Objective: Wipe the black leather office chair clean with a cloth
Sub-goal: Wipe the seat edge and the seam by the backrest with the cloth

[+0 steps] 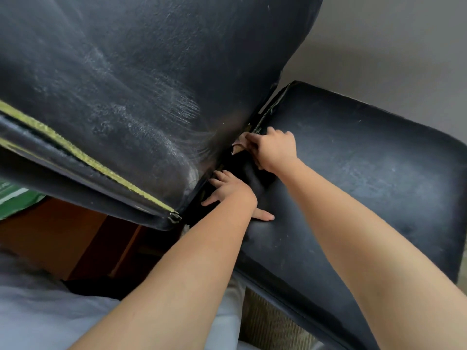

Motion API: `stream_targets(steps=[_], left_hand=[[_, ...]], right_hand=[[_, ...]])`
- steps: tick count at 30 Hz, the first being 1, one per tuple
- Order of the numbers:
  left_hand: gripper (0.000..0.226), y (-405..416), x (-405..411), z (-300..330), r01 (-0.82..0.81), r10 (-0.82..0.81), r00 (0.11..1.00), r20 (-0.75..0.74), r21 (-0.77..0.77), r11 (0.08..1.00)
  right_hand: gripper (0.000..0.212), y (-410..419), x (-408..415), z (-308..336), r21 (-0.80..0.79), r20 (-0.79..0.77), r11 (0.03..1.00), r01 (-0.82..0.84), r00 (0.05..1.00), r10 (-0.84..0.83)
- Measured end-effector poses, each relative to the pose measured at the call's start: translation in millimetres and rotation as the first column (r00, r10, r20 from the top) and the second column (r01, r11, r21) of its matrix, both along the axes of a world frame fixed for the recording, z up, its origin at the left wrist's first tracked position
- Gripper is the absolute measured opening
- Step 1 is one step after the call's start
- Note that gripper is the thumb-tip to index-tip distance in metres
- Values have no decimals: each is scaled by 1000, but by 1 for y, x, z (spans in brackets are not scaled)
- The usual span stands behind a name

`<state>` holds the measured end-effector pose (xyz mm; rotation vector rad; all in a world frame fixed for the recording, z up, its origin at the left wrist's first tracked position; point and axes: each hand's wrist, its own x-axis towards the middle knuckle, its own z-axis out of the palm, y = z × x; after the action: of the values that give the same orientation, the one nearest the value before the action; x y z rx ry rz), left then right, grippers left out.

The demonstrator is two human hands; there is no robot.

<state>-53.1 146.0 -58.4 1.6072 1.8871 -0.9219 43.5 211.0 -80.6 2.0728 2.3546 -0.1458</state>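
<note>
Hands work at the crease where the backrest (131, 79) meets the seat (353, 178), which is likely why both reach so deep: dirt gathers there. The right hand (275, 150) has its grip curled round a small pinkish cloth (238, 145), pressing it into the gap by the frayed seam (265, 112); most of the cloth is hidden under the fingers. The left hand (230, 190) lies with its grip spread, fingers straight and pushed against the base of the backrest, thumb flat on the seat, seemingly to pry the crease wider for the cloth. Pale streaks on the backrest suggest wiping there is unfinished. A yellow zip (83, 157) runs along the backrest's edge.
</note>
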Motion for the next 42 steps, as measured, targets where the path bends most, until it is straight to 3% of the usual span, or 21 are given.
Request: stream_targets(steps=[3, 9, 14, 21, 27, 33, 38, 42], left_hand=[[154, -2, -2, 1, 15, -15, 1000, -4, 8, 1000], [152, -1, 2, 7, 20, -20, 1000, -19, -2, 1000], [152, 1, 2, 5, 49, -49, 998, -39, -19, 999], [154, 6, 8, 5, 22, -26, 996, -85, -47, 999], [153, 5, 6, 2, 58, -61, 994, -93, -36, 998], [154, 6, 9, 3, 36, -40, 995, -93, -48, 998], [155, 7, 9, 0, 50, -53, 994, -96, -38, 998], [154, 5, 9, 5, 32, -35, 995, -93, -30, 999]], right_hand=[[44, 6, -8, -2, -45, -26, 998, 46, 999, -47], [43, -14, 8, 1, -15, 3, 992, -123, 992, 123], [42, 9, 17, 2, -58, -42, 996, 64, 997, -67], [42, -11, 15, 2, -36, -32, 995, -94, 995, 93], [46, 8, 7, 0, -69, -17, 997, 39, 999, -41], [49, 4, 5, 2, -111, 22, 989, -95, 995, 98], [50, 18, 9, 5, -151, -38, 987, 50, 998, -57], [49, 7, 3, 2, -145, -55, 989, -26, 998, 18]])
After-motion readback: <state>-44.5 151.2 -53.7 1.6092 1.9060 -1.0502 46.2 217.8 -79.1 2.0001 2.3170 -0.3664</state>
